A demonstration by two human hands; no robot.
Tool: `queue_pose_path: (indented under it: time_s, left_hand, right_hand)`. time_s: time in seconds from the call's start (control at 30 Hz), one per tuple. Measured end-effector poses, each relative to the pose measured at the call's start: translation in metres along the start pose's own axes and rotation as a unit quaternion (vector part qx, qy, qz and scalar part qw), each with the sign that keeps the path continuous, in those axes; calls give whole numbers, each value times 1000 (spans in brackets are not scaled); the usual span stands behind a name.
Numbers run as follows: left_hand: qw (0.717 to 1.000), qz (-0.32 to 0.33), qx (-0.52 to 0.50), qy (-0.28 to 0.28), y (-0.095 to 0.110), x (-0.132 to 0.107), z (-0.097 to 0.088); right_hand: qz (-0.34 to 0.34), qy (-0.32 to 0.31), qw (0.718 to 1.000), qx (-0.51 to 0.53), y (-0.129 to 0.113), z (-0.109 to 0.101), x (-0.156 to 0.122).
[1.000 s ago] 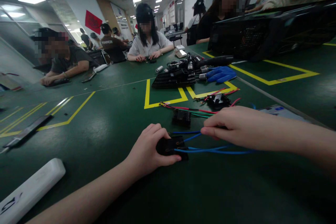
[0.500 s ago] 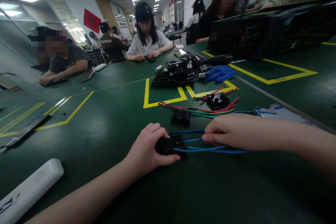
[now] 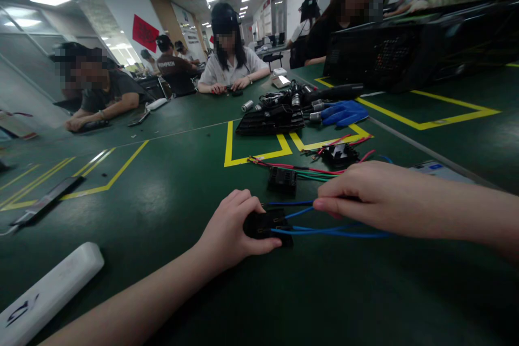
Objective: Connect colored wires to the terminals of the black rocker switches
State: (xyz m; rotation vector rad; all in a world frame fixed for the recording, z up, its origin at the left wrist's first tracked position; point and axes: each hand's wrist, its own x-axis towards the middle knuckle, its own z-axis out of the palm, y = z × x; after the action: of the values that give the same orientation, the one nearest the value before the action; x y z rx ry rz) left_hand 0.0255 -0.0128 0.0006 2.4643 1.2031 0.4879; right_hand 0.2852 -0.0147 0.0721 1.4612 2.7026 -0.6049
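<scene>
My left hand (image 3: 233, 225) grips a black plastic connector block (image 3: 265, 221) on the green table, thumb along its near side and fingers over the far side. Several blue wires (image 3: 324, 231) run out of the block to the right. One blue wire (image 3: 299, 212) is pinched between the thumb and fingers of my right hand (image 3: 352, 194), a short way from the block. Just beyond lies a dark blue wire (image 3: 290, 204), partly hidden under my right hand. A second black connector block (image 3: 283, 178) with red and green wires (image 3: 312, 173) sits farther back.
Another black block with red wires (image 3: 340, 154) lies behind. Past it are a blue glove (image 3: 344, 113), dark parts (image 3: 267, 121) and a large black case (image 3: 405, 57). A white bar (image 3: 52, 292) lies at front left. Other people sit across the table.
My right hand has lifted slightly, and the blue wire it pinches now slants upward from the block. My left hand still grips the block. The whole view has shifted a little.
</scene>
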Motion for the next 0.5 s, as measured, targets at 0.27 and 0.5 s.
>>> queue_pose_path:
  time_s: [0.27,0.5]
  left_hand:
    - [1000,-9,2,-8,2,1,-2]
    - [1000,-5,4,-4,1,0,-1]
  right_hand:
    - [79,-119,989,22,11,15,12]
    - [32,-1,999,3,8,2,7]
